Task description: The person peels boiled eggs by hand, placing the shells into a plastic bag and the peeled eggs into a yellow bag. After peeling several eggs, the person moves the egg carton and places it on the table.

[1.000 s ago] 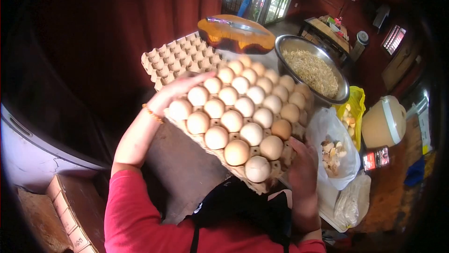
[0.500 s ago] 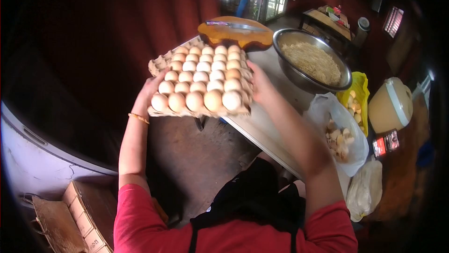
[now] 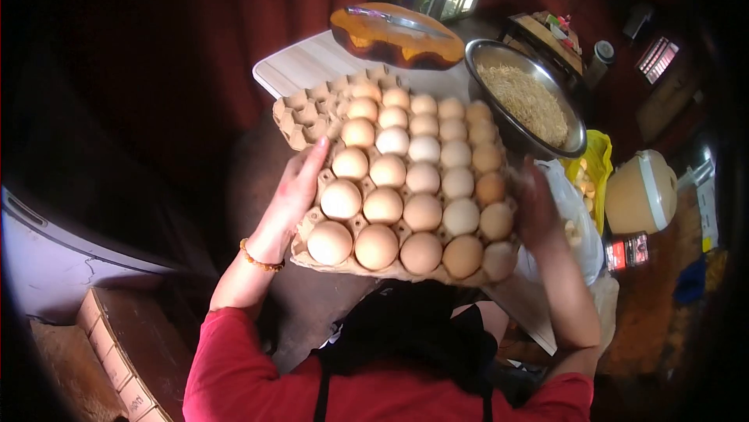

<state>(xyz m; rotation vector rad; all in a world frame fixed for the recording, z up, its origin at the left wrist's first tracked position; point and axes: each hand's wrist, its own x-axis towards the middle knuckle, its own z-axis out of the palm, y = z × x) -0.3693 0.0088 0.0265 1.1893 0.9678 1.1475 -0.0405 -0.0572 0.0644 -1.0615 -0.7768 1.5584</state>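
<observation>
A cardboard egg tray [image 3: 394, 273] filled with rows of brown and cream eggs [image 3: 423, 178] is held up in front of me, over the table's near side. My left hand [image 3: 299, 188] grips its left edge, thumb up along the side and the other fingers hidden beneath. At the opposite edge my right hand [image 3: 538, 207], dim and slightly blurred, closes on the tray. Bare egg cups of another cardboard tray [image 3: 307, 115] stick out at the far left, behind the filled one.
Beyond the tray, a knife [image 3: 398, 21] lies on a thick wooden chopping board [image 3: 367, 41] on the pale table [image 3: 292, 63]. A steel basin [image 3: 579, 135] of straw-like shreds, a yellow bag [image 3: 599, 158], a white plastic bag [image 3: 589, 254] and a beige container [image 3: 641, 192] stand right. Cardboard boxes [image 3: 117, 352] sit lower left.
Both hands have brought the egg tray closer and to the right, so it looks larger. More of the bare cups and the table's far left corner now show.
</observation>
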